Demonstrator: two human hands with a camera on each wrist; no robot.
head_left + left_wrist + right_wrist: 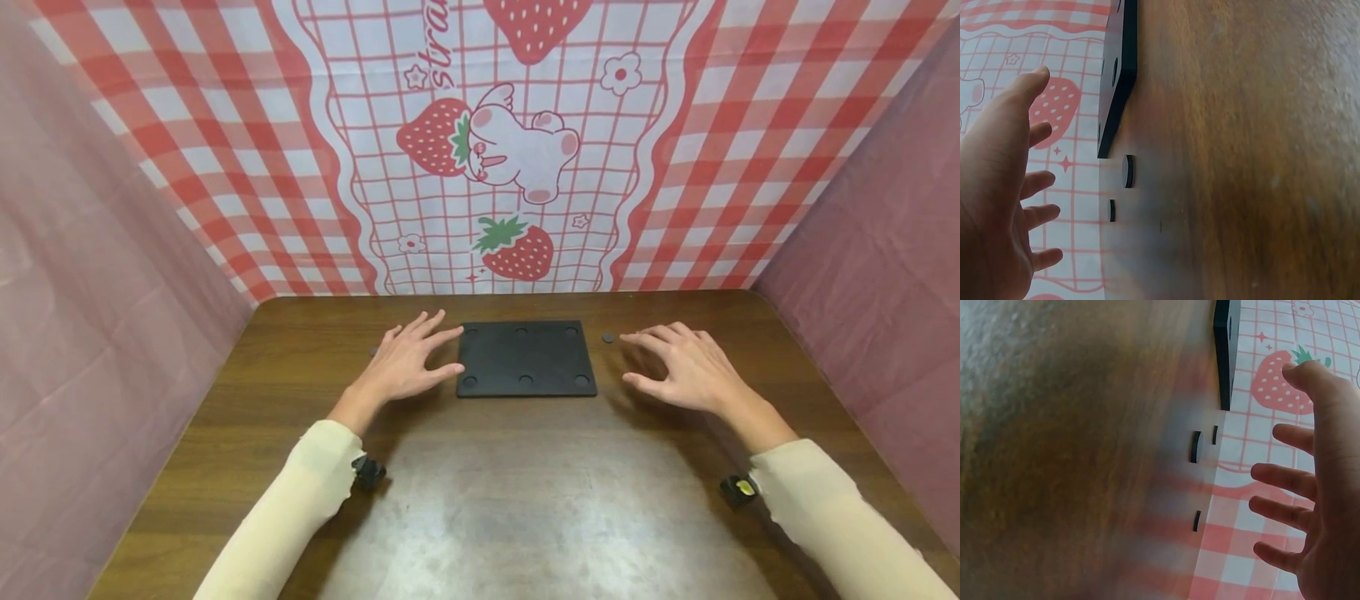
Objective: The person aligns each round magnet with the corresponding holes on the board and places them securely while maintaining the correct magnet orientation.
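A flat black rectangular plate (525, 358) with several round recesses along its two long sides lies on the table. My left hand (408, 360) hovers by the plate's left edge, fingers spread; whether a fingertip touches it I cannot tell. To the right of the plate, apart from it, my right hand (686, 368) is held over the table with its fingers spread and nothing in them. One small black disc (608, 338) lies near the right fingertips. The left wrist view has two discs, a nearer disc (1128, 171) and a farther one. Three discs, including one thick-looking disc (1196, 447), appear in the right wrist view.
Brown wooden table (510, 475) surface stretches in front of the plate, with glare on it. A red-and-white checked cloth (697, 167) with strawberries hangs at the back. Pink curtains (112, 217) hang at both sides. Small black cameras (369, 472) are worn at the wrists.
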